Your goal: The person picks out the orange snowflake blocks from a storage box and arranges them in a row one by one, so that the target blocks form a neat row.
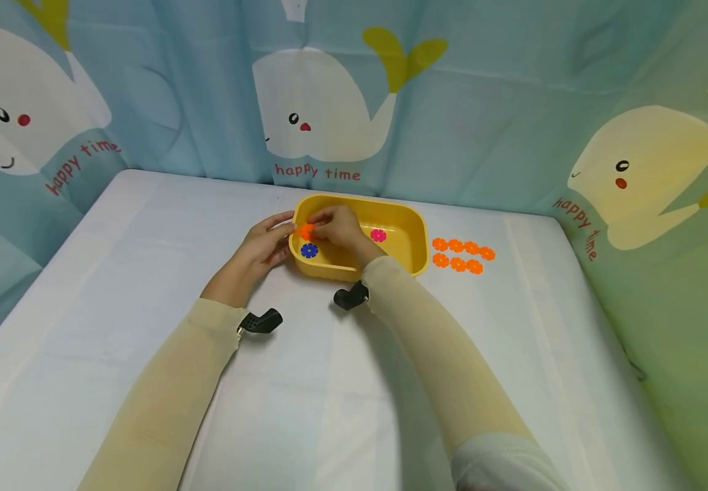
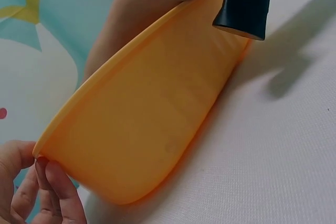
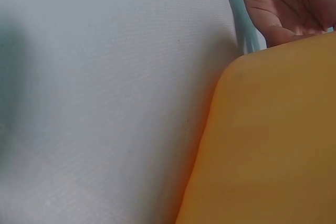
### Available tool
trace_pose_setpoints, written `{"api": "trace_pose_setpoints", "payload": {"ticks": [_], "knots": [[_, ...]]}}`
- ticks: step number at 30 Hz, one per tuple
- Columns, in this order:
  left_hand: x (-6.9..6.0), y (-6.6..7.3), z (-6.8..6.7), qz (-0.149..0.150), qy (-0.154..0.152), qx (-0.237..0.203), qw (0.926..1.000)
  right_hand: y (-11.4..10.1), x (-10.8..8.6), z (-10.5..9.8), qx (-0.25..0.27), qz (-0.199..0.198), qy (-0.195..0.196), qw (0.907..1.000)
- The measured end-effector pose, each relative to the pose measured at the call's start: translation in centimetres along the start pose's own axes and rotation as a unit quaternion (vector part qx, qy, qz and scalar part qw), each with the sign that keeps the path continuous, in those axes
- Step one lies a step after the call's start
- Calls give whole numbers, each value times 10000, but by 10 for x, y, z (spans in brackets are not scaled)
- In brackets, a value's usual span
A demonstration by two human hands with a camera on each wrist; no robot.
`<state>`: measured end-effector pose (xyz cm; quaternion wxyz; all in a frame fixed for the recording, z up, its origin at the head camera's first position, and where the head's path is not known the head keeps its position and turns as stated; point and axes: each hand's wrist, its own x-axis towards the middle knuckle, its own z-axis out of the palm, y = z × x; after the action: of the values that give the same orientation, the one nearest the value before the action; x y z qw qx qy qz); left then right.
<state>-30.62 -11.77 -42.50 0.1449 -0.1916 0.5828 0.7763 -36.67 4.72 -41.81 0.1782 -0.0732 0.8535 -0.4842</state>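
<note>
A yellow plastic basin (image 1: 400, 211) stands near the table's back edge. My left hand (image 1: 263, 243) holds its left end; in the left wrist view, the thumb and fingers pinch the basin's rim (image 2: 94, 82). My right hand (image 1: 342, 226) reaches inside over the front wall, its fingertips pinching an orange notched disc (image 1: 307, 232) at the left end. A blue notched disc (image 1: 309, 251) lies just in front of that one, and a pink disc (image 1: 378, 235) lies right of the hand. In the right wrist view, the basin wall hides the right fingertips.
Right of the basin, several orange notched discs (image 1: 457, 264) lie in two rows on the white table (image 1: 305, 395). A curtain with whale prints (image 1: 489, 136) hangs behind and along the sides. Each sleeve carries a black wrist-worn device (image 1: 262, 321).
</note>
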Motion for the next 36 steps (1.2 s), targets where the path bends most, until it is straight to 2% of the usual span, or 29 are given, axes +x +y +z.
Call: {"api": "trace_pose_setpoints", "payload": {"ticks": [15, 22, 28, 32, 36], "knots": [[0, -4, 0, 38, -21, -106, 9999, 3, -6, -1, 241, -96, -54, 9996], [0, -2, 0, 71, 20, -82, 9999, -1, -9, -5, -90, -465, 56, 9989], [-1, -1, 1, 31, 121, -96, 9999, -5, -18, -11, 60, -232, 15, 9997], [-1, -1, 1, 58, 73, -146, 9999, -6, -27, -14, 225, -140, 21, 9996], [-1, -2, 1, 93, 63, -162, 9998, -5, -36, -14, 574, 74, 73, 9983]]}}
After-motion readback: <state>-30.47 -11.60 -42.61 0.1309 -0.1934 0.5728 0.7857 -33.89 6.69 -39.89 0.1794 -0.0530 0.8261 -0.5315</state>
